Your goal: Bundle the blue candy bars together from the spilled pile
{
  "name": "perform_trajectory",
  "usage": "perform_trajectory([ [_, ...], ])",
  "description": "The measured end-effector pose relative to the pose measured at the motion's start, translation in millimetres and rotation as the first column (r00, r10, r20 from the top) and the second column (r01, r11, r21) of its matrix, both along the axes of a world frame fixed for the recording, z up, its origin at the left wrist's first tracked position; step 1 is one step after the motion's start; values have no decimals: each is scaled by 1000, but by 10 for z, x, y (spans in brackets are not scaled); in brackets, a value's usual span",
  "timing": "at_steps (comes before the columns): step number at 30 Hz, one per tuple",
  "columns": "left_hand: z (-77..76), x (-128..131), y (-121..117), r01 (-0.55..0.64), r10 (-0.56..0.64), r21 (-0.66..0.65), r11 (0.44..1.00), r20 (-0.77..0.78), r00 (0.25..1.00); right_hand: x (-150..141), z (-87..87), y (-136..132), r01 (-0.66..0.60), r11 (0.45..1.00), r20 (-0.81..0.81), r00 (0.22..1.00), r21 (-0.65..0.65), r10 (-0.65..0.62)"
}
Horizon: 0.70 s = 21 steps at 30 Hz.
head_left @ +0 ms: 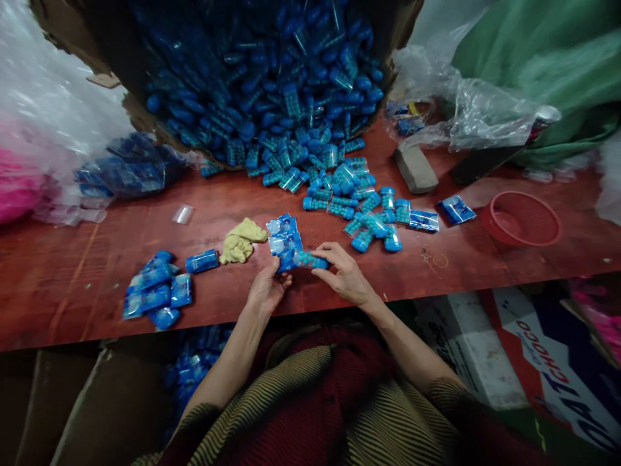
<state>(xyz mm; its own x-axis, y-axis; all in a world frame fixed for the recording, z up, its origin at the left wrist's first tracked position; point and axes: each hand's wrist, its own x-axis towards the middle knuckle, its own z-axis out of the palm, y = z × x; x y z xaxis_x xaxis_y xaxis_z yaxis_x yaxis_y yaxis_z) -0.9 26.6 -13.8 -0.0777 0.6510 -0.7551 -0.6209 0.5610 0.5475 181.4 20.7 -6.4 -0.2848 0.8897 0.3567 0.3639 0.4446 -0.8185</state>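
My left hand (268, 288) pinches the lower edge of a small stack of clear plastic sleeves with blue print (284, 241), near the front edge of the red-brown table (72, 278). My right hand (343, 272) grips a small clear tube of blue beads (310, 260), its end against the sleeves. Both hands have their fingers closed on what they hold. Several more tubes of blue beads (373, 223) lie loose just beyond my right hand.
A large cardboard box (272, 77) full of blue tubes spills onto the table at the back. A pile of bagged tubes (158, 291) lies front left, a yellow cloth (241, 239) beside the sleeves, a red basket (521, 219) at right, a grey block (414, 167) behind.
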Motion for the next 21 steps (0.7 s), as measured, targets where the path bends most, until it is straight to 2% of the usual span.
perform_trajectory([
  [9,-9,-46,2,-4,3,89,996,14,1000,10,32,8,-34,999,-3,999,-14,34],
  [15,-12,-46,3,2,-3,78,997,19,1000,16,24,-8,-50,999,-5,999,-2,50],
  [21,-11,-65,-17,4,-3,193,981,-5,1000,15,-11,9,-42,996,-93,995,-80,35],
])
